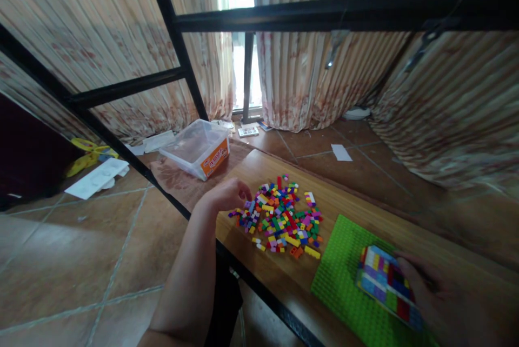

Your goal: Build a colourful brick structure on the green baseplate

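Note:
My left hand (233, 194) is at the left edge of a spread pile of small coloured toy bricks (284, 212), its fingers curled down toward them. Whether a brick is between those fingertips is hidden. My right hand (436, 293), blurred and partly in shadow, grips the right side of a flat block of joined bricks (383, 279) in many colours. That brick block is over a green studded baseplate (336, 266); I cannot tell whether it touches the plate.
The bricks and baseplate lie on a wooden bench top (259, 166). Beyond its left end stands a clear plastic box (194, 144) with an orange label. Black metal bars (284, 18) cross in front of curtains. Papers (341, 152) and a yellow object (91, 152) lie on the tiled floor.

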`<state>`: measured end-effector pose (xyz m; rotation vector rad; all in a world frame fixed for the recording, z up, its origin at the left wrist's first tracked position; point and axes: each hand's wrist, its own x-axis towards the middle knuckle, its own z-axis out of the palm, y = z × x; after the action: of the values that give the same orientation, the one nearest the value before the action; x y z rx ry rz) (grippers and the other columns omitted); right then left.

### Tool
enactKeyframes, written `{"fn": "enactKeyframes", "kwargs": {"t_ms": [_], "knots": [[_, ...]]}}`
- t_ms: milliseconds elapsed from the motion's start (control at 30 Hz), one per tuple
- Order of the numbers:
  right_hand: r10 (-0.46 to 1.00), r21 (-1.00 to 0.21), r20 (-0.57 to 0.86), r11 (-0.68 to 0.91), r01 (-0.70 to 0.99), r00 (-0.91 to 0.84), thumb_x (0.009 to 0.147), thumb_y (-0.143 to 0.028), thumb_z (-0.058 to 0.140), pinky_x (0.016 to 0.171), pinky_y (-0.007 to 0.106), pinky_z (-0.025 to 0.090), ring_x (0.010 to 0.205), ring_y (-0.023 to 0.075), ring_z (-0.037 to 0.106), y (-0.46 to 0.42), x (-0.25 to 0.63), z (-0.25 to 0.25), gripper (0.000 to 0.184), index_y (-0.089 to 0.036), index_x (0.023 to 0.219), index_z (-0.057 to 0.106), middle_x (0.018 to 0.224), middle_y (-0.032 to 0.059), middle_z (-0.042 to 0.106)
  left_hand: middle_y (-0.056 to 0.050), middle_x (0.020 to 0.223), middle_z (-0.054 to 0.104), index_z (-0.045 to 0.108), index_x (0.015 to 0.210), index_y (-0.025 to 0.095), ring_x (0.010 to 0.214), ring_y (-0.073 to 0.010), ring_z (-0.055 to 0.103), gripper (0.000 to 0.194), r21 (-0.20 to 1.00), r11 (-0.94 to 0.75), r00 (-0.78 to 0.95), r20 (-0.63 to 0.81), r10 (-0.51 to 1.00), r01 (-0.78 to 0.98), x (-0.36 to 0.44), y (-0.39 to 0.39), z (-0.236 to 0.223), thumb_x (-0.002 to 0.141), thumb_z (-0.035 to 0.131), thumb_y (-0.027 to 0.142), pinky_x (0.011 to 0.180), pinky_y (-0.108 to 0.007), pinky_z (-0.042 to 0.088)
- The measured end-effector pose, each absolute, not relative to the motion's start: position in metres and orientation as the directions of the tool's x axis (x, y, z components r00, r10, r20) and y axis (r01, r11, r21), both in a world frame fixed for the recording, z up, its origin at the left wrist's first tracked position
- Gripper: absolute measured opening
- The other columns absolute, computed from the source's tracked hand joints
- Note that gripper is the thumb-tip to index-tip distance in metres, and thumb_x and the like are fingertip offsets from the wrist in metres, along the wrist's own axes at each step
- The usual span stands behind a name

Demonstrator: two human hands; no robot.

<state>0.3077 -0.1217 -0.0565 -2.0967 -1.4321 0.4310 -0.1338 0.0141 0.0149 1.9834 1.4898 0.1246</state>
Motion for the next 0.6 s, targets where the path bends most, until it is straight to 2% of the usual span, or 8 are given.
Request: {"fn": "enactKeyframes", "kwargs": {"t_ms": [133, 233, 433, 600], "knots": [[0.895, -0.644, -0.033, -0.359, 0.675, 0.445, 0.077, -0.062, 0.055, 0.068, 0.041, 0.057, 0.080, 0.0300, 0.074, -0.122, 0.303, -0.059, 0.046, -0.027, 0.098, 0.077, 0.097, 0.0065, 0.079, -0.001, 0.074, 0.071, 0.079, 0.087, 0.019, 0.065, -0.0142, 0.060, 0.028, 0.527, -0.151, 0.354, -0.309, 0.883, 0.836, -0.130, 0.016, 0.010, 0.064, 0.064, 0.022, 0.058, -0.022, 0.041], [0.902, -0.705, 0.040, -0.279, 0.652, 0.429, 0.081, -0.055, 0.053, 0.079, 0.037, 0.056, 0.089, 0.0267, 0.073, -0.123, 0.291, -0.047, 0.043, -0.023, 0.098, 0.077, 0.101, 0.0084, 0.078, -0.002, 0.074, 0.073, 0.079, 0.082, 0.020, 0.067, -0.0170, 0.064, 0.025, 0.507, -0.132, 0.336, -0.336, 0.880, 0.852, -0.131, 0.020, 0.004, 0.064, 0.062, 0.026, 0.059, -0.023, 0.044], [0.871, -0.739, 0.122, -0.240, 0.629, 0.476, 0.086, -0.050, 0.046, 0.085, 0.038, 0.054, 0.090, 0.0254, 0.072, -0.118, 0.282, -0.032, 0.044, -0.020, 0.095, 0.077, 0.097, 0.0102, 0.078, -0.003, 0.078, 0.075, 0.078, 0.083, 0.021, 0.077, -0.0239, 0.069, 0.031, 0.485, -0.143, 0.355, -0.380, 0.854, 0.863, -0.135, 0.036, -0.008, 0.063, 0.064, 0.040, 0.064, -0.027, 0.049], [0.859, -0.764, 0.153, -0.211, 0.609, 0.489, 0.089, -0.046, 0.047, 0.089, 0.038, 0.053, 0.094, 0.0245, 0.071, -0.119, 0.284, -0.031, 0.041, -0.019, 0.097, 0.076, 0.100, 0.0105, 0.078, -0.006, 0.080, 0.076, 0.077, 0.089, 0.019, 0.076, -0.0270, 0.070, 0.043, 0.539, -0.095, 0.351, -0.396, 0.849, 0.837, -0.138, 0.037, -0.006, 0.063, 0.067, 0.051, 0.067, -0.031, 0.052]]}}
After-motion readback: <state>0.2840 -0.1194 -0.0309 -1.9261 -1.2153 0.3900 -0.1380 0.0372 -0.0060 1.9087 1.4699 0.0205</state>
